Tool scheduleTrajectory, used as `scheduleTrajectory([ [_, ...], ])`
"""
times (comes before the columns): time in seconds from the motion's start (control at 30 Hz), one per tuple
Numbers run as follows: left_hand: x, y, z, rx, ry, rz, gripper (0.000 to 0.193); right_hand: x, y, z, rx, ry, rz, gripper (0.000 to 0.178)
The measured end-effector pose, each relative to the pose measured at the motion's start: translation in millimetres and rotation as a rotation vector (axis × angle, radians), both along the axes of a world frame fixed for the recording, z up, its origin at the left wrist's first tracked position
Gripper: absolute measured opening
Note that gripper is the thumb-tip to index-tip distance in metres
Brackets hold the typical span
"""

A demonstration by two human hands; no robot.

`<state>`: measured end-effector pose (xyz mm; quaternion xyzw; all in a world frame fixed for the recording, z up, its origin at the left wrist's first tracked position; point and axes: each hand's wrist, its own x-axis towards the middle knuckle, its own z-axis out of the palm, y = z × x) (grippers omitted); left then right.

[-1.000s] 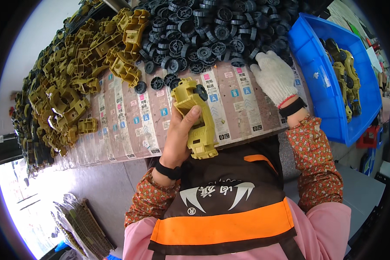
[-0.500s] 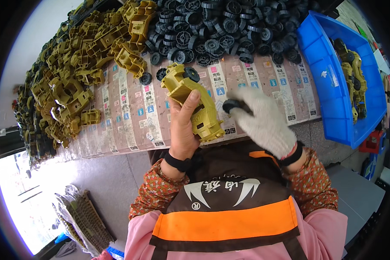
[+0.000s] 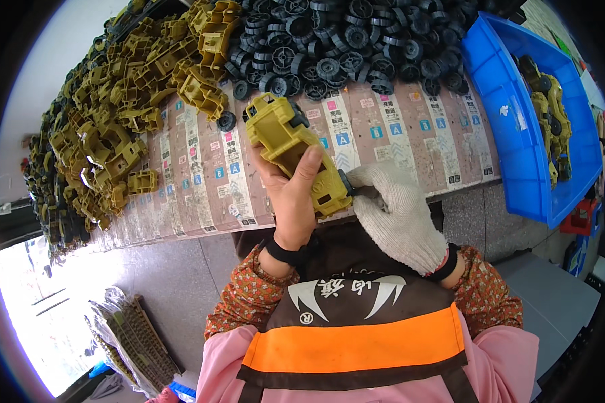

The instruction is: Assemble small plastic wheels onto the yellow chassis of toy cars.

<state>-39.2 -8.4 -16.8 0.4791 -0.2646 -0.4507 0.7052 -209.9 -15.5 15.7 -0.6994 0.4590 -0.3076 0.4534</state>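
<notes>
My bare left hand (image 3: 290, 198) grips an olive-yellow toy vehicle body (image 3: 282, 134) above the front of the table, thumb pressed on its side. One black wheel (image 3: 298, 115) sits on the body's far right side. My right hand (image 3: 398, 218), in a white knitted glove, is closed at the body's near right corner. Its fingertips hold a small black wheel (image 3: 345, 181) against that corner, partly hidden by the glove. How far the wheel is seated I cannot tell.
Yellow body parts (image 3: 114, 127) lie heaped at the left, and a pile of black wheels (image 3: 329, 50) covers the back. One loose wheel (image 3: 226, 121) lies on the paper-covered table (image 3: 202, 195). A blue bin (image 3: 507, 127) with finished-looking vehicles (image 3: 551, 124) stands at right.
My right hand has moved left and down, bringing the black wheel to the vehicle body's near corner. The left hand has tilted the body slightly.
</notes>
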Motion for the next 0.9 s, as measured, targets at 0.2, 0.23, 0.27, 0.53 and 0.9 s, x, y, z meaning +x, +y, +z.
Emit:
scheduleTrajectory([
  [0.2,-3,9,-13,-0.022,0.061,-0.066,0.07,2,3,-12,-0.128,-0.034,-0.057,0.022],
  [0.23,-5,11,-14,-0.05,0.006,-0.1,0.069,2,3,-13,-0.21,-0.002,-0.066,0.021],
  [0.27,-6,13,-16,-0.078,-0.051,-0.131,0.069,3,3,-12,-0.212,-0.001,-0.068,0.021],
  [0.53,-3,-3,-5,0.025,-0.102,-0.055,0.063,-2,-50,-5,-0.266,0.159,0.1,0.016],
  [0.9,48,-2,2,0.259,0.125,-0.531,0.06,-22,-135,-9,-0.389,0.765,-0.165,0.02],
])
